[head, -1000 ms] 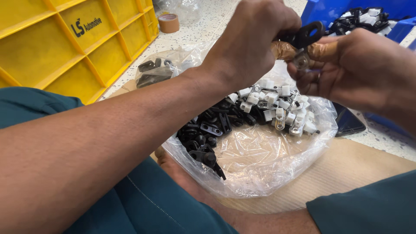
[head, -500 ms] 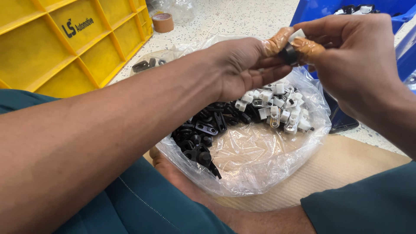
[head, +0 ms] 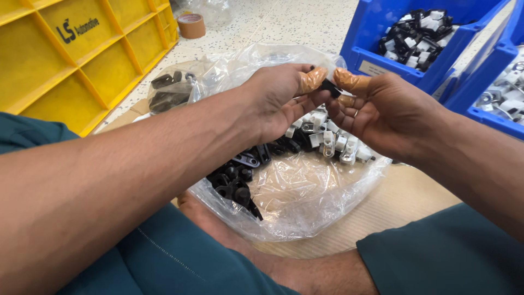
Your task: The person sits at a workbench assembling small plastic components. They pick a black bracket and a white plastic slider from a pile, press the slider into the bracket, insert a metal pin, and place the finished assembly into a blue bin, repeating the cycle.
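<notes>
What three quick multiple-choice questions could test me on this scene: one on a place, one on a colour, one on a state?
1. Where do the loose black and white plastic clips lie?
A. in a clear plastic bag
B. in the yellow divided crate
C. on the bare floor

2. What colour are the bins at upper right?
A. red
B. blue
C. green

3. What are both hands doing?
A. resting flat
B. pinching one small black part
C. lifting the roll of brown tape

Answers: 1 A, clips sit inside the open bag. 2 B, walls plainly blue. 3 B, left hand and right hand meet on it at the fingertips.
</notes>
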The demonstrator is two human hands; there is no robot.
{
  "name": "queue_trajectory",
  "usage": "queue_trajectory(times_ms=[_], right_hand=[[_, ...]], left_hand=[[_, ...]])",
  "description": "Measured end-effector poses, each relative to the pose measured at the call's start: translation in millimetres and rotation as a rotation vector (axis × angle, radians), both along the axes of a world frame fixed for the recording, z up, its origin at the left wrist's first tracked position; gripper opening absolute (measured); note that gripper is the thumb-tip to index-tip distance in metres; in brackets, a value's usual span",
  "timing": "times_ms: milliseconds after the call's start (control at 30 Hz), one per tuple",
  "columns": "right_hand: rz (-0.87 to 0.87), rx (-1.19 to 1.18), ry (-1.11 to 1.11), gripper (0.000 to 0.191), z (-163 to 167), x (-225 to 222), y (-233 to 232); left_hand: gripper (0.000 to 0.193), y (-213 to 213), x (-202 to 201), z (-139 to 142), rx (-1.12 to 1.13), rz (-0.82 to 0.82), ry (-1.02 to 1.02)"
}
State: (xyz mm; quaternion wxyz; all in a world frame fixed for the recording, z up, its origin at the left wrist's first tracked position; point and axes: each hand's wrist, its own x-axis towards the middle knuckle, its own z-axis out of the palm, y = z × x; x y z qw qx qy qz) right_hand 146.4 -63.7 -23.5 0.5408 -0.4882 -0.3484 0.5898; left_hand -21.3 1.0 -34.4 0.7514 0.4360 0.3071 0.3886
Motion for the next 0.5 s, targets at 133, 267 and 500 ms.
queue_trajectory(times_ms=[133, 267, 500], right_hand=[[0.009, -0.02, 0.048, 0.024, -1, 12, 9], [0.003, 0.024, -0.205, 0.03, 7, 17, 12], [0.034, 0.125, -0.238, 0.035, 12, 12, 14]], left_hand=[[0.028, -15, -4, 9, -0.04, -0.076, -0.04], [0.032, -30, -7, 19, -0.043, -0.114, 0.153], [0.023, -25, 0, 16, -0.144, -0.073, 0.039]])
